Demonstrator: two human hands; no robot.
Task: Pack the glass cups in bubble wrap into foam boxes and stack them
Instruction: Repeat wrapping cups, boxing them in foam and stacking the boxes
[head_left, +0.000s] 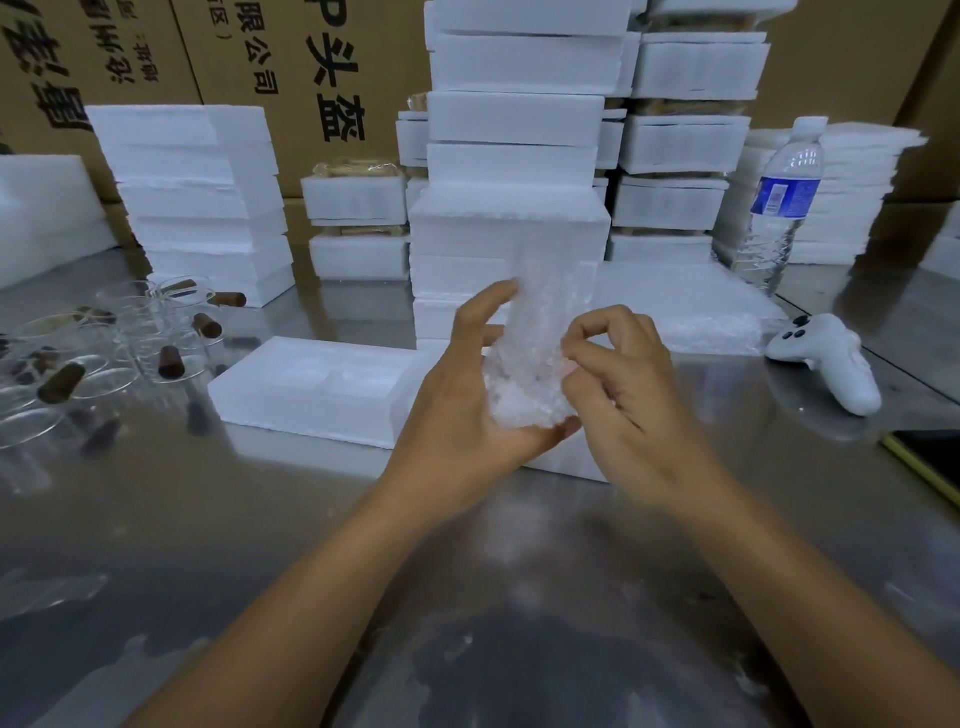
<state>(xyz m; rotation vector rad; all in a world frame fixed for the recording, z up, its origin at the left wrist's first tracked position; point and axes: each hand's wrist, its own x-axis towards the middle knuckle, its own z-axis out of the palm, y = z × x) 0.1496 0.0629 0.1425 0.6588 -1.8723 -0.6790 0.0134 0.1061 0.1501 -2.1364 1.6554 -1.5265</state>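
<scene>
Steel lay nearest you, a dusty surface (493, 571) under both forearms. Above it your hands met on the bundle (530, 374) of bubble wrap, held off the surface. Your left hand (467, 395) cradled it from below, thumb under the fat lower end, fingers curved up its far side. Your right hand (628, 384) pinched the wrap at its right edge between thumb and forefinger, the other fingers curled. The bundle stood close to upright, long axis running up and a little away, with a loose tail of wrap at the top. You could not make out the cup inside it.

The open box (322, 384) lay just left of your left hand, its length running across you, two round wells facing up and apparently unfilled. So the bundle would likely have to go left and down, tipped to suit a well, and your left hand was the nearer one for that.

Further left lay unwrapped cups (124, 312) and corks (171, 362); to the right, a controller (826, 364). Behind stood stacks (514, 171) of boxes, a bottle (784, 192) and cartons (249, 62).
</scene>
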